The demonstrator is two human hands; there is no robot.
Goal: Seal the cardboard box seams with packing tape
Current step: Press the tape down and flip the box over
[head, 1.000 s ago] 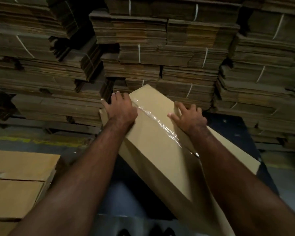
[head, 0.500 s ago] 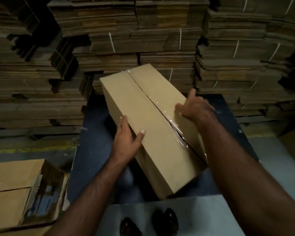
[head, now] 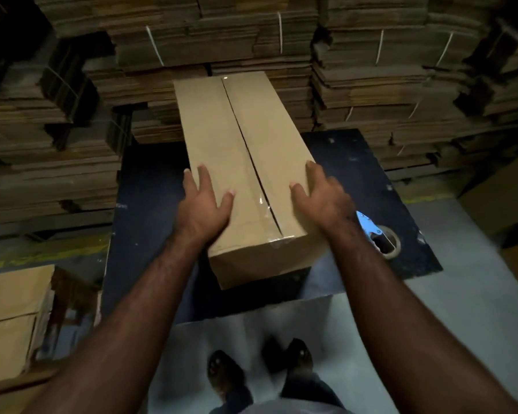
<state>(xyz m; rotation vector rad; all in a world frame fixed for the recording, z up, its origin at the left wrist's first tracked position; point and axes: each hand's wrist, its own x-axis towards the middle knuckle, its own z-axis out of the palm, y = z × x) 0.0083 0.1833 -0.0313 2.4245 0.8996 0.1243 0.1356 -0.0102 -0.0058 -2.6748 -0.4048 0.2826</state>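
A long brown cardboard box (head: 222, 130) lies on a dark table (head: 150, 210), its length running away from me. Clear tape shines along the centre seam (head: 260, 198) near the front end. My left hand (head: 205, 204) rests on the box's left top edge, fingers spread, thumb on top. My right hand (head: 320, 192) lies over the right top edge with fingers stretched along it. A blue tape dispenser (head: 377, 233) with a roll of packing tape sits on the table, just right of my right wrist.
Tall stacks of flattened, strapped cardboard (head: 386, 70) wall in the far side and both flanks. A brown box (head: 9, 312) stands low on the left. My feet (head: 263, 369) are on the grey floor before the table's front edge.
The box has turned from a diagonal to lie straight away from me and sits flat on the table. Both hands slid to its near end. The tape dispenser has come into view.
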